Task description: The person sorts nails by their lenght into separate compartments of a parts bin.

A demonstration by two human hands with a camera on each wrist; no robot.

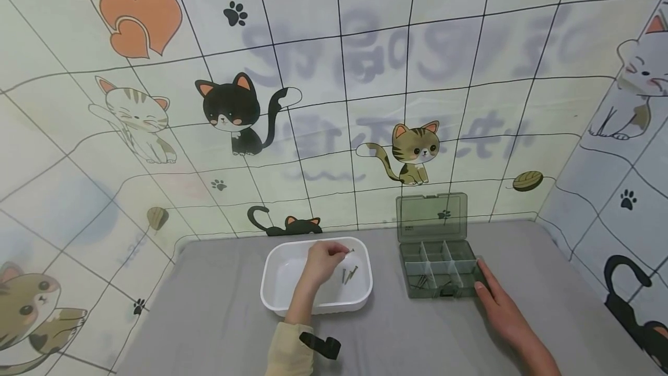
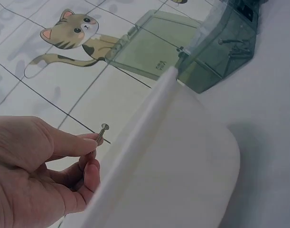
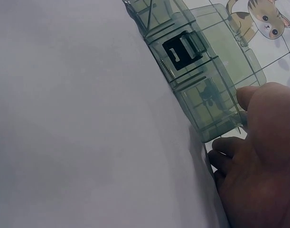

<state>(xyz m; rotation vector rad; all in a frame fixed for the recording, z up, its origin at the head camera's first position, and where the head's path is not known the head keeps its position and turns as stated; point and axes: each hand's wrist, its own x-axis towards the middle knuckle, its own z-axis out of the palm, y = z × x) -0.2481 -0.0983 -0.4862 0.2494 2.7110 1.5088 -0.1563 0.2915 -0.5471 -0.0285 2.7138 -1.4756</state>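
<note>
Okay, from my end: left hand is over the white tray, fingers clamped on one screw, its head sticking out past the fingertips. I see a few loose screws lying in the tray's right half, near that hand. Right hand is at the see-through green box: thumb and forefinger apart, touching its right side. Box sits on the grey surface, right of the tray and apart from it, lid standing up at the back. I also read some dark screws in its near-left compartment, too murky to count.
</note>
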